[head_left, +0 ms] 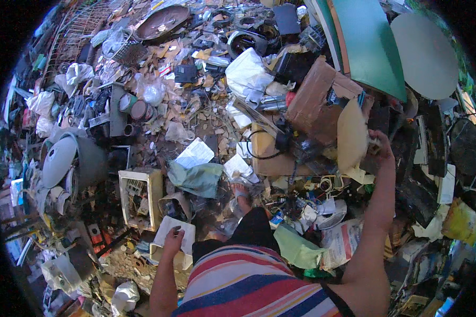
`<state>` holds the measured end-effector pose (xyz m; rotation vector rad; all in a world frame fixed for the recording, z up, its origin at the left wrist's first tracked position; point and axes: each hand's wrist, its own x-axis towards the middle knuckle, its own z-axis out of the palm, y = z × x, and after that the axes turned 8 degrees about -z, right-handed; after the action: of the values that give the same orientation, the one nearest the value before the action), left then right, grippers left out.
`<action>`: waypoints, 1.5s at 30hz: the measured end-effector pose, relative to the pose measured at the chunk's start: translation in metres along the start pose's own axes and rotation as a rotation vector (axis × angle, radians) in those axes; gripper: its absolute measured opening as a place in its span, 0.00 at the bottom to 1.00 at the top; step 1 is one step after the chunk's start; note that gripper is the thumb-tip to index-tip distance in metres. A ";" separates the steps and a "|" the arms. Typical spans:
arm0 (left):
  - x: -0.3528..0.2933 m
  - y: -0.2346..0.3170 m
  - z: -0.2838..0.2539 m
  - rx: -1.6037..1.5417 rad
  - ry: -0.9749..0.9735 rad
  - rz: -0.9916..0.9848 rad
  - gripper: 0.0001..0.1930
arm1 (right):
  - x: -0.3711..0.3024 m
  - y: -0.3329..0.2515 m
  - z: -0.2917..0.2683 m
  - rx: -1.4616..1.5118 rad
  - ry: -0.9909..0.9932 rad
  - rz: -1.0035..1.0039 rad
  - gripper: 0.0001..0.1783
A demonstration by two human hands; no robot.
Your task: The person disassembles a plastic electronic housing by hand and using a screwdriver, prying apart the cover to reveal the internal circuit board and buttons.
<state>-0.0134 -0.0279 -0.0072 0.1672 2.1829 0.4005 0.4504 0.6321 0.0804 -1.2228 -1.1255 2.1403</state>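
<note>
The right hand (382, 149) is stretched far out to the upper right, with its fingers bent around a small pale area at the fingertips. A beige rounded panel (353, 136), slightly blurred, is seen just beside these fingers on their left, standing on edge in front of a brown cardboard box (313, 100). Whether the panel is gripped or merely lies next to the hand cannot be told.

The left hand (172, 244) is held low, over a white open container (189, 238), with the fingers curled. A small dark piece (177, 228) is seen at its fingertips; whether it is pinched there cannot be made out.

Beyond the white container, a cream box-shaped casing (155, 203) is placed with its open front facing left, and loose parts are held inside it. To the right of the casing, a crumpled grey-green sheet (203, 179) is spread over the litter. A sandalled foot (241, 198) is planted near the middle, ahead of the dark shorts (254, 230) and the striped top (248, 280).

At the right, a pale green sheet (296, 248) is crumpled beside a printed white sack (344, 243). At the upper right, a curved green panel (370, 47) is overlapped closely by a large grey disc (426, 55).
</note>
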 end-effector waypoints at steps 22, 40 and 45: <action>-0.069 0.184 -0.041 -1.038 -0.529 0.728 0.55 | -0.069 0.068 0.470 -0.670 -0.794 -0.464 0.30; -0.167 -0.052 -0.086 -2.033 -0.451 0.741 0.46 | -0.208 0.185 0.684 -0.666 -1.443 -0.321 0.31; -0.204 -0.101 -0.120 -2.118 -0.451 0.870 0.41 | -0.253 0.224 0.710 -0.570 -1.361 -0.294 0.31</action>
<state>0.0158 -0.2033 0.1786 -0.0321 0.2854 2.4499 -0.0184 0.0181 0.2266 0.5178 -2.3176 2.3665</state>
